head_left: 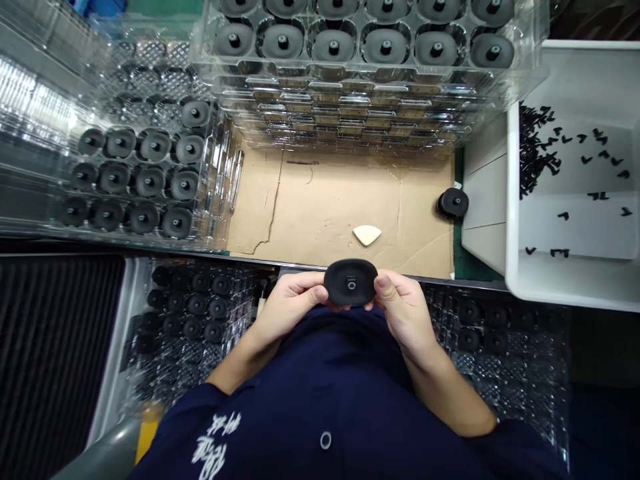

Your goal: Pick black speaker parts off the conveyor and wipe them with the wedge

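Observation:
A round black plastic cap (pixel 340 291) with a small raised stem at its middle is held level in front of my body, at the table's near edge. My left hand (pixel 295 297) grips its left rim, thumb on top and fingers beneath. On the opposite rim, my right hand (pixel 405 303) pinches it the same way. Just beyond the cap, a cream-coloured wedge-shaped piece (pixel 367 234) lies on the brown cardboard (pixel 325 200). Further right, near the cardboard's edge, sits another black cap (pixel 454 202), apparently stacked on something dark.
Stacked clear trays (pixel 375 75) with rows of black caps stand at the back. A partly filled clear tray (pixel 203 190) is at the left. On the right, a white bin (pixel 575 280) holds many small black clips (pixel 537 150). More trays with caps sit below table height on both sides.

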A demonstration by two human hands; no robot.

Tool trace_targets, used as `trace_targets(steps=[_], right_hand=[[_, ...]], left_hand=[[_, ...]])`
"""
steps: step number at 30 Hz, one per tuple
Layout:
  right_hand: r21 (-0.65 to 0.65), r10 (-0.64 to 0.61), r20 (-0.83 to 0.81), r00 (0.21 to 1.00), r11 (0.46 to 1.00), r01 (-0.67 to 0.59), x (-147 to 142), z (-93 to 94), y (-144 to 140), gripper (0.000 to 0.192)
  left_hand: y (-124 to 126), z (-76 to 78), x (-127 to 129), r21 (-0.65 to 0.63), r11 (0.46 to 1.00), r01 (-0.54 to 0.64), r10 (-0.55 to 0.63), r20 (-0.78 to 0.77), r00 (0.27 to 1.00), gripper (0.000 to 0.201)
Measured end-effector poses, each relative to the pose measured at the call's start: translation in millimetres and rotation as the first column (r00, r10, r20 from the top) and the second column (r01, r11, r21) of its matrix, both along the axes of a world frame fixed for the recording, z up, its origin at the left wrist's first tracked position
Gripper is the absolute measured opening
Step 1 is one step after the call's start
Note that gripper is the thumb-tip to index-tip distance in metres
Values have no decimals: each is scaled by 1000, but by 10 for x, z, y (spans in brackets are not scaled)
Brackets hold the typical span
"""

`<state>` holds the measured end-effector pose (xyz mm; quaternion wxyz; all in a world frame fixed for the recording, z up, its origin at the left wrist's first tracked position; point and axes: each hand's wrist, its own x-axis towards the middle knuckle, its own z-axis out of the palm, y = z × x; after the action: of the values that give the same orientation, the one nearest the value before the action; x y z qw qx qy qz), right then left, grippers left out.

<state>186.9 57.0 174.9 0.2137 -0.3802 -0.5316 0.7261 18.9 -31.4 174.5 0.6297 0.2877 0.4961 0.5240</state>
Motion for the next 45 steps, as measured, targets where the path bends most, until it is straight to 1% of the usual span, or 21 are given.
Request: trace_targets(steps=[5, 10, 13, 16, 19, 22, 26, 28, 29, 31, 33, 34, 36, 37, 38, 39, 40, 42, 43, 44, 45], right_hand=[[24, -11, -9, 1000, 1000, 11, -16, -35, 8, 47], [-29, -33, -43, 999, 999, 32, 20, -132, 10, 42], [-46, -58, -9, 998, 997, 58, 61, -176, 21, 44], [-29, -62, 48, 997, 998, 63, 89, -192, 42, 44], [15, -62, 82, 995, 998, 61, 106, -199, 70, 38], [38, -69, 90, 994, 997, 65, 116, -207, 96, 33], [47, -48, 84, 995, 998, 44, 93, -211, 124, 36], [61, -23, 85, 996, 998, 18, 79, -225, 128, 41], [64, -12, 94, 995, 998, 6, 86, -241, 126, 45], [53, 45, 163, 986, 997, -54, 158, -296, 117, 53], [19, 120, 269, 956, 991, -130, 353, -383, 104, 59], [-1, 149, 327, 933, 988, -157, 510, -434, 97, 59], [-32, 139, 454, 880, 990, -140, 958, -531, 73, 53], [-33, 93, 529, 844, 995, -89, 1244, -569, 50, 47], [-23, 31, 621, 784, 1000, -22, 1561, -594, 16, 41], [8, -47, 717, 696, 998, 59, 1900, -605, -29, 35], [64, -138, 806, 576, 987, 148, 2246, -604, -81, 31], [225, -307, 914, 266, 928, 298, 2910, -582, -189, 33], [302, -358, 927, 111, 889, 345, 3206, -575, -231, 37], [359, -381, 924, -18, 854, 375, 3468, -580, -259, 41], [397, -384, 916, -114, 829, 395, 3691, -603, -269, 42]], left_hand=[[20, -26, 6, -62, 997, -35, 39, 58, 998, 39], [46, -28, 10, -111, 983, -146, 155, 87, 984, 35], [54, -39, 10, -149, 969, -195, 207, 66, 976, 35], [57, -64, 6, -150, 970, -193, 199, 24, 980, 34], [57, -92, 10, -125, 979, -161, 161, -13, 987, 33], [63, -109, 22, -128, 982, -138, 136, -26, 990, 34], [86, -94, 36, -155, 979, -129, 124, -40, 991, 37], [102, -73, 46, -175, 980, -92, 83, -60, 995, 36], [110, -63, 55, -189, 981, -52, 39, -69, 997, 35], [126, -54, 84, -228, 971, 67, -87, -77, 993, 32], [148, -71, 126, -270, 942, 198, -224, -67, 972, 31], [165, -91, 151, -290, 922, 258, -286, -59, 956, 32], [217, -150, 208, -318, 879, 355, -391, -56, 919, 35], [253, -184, 240, -326, 859, 395, -437, -64, 897, 36], [294, -217, 276, -329, 839, 432, -481, -79, 873, 37], [339, -246, 312, -329, 822, 465, -520, -101, 848, 38], [386, -268, 349, -328, 807, 491, -553, -125, 824, 40], [478, -293, 413, -328, 784, 527, -597, -169, 784, 42], [520, -297, 439, -331, 776, 536, -611, -189, 769, 44], [559, -297, 460, -334, 771, 543, -621, -206, 756, 44], [594, -295, 477, -336, 765, 549, -630, -219, 745, 44]])
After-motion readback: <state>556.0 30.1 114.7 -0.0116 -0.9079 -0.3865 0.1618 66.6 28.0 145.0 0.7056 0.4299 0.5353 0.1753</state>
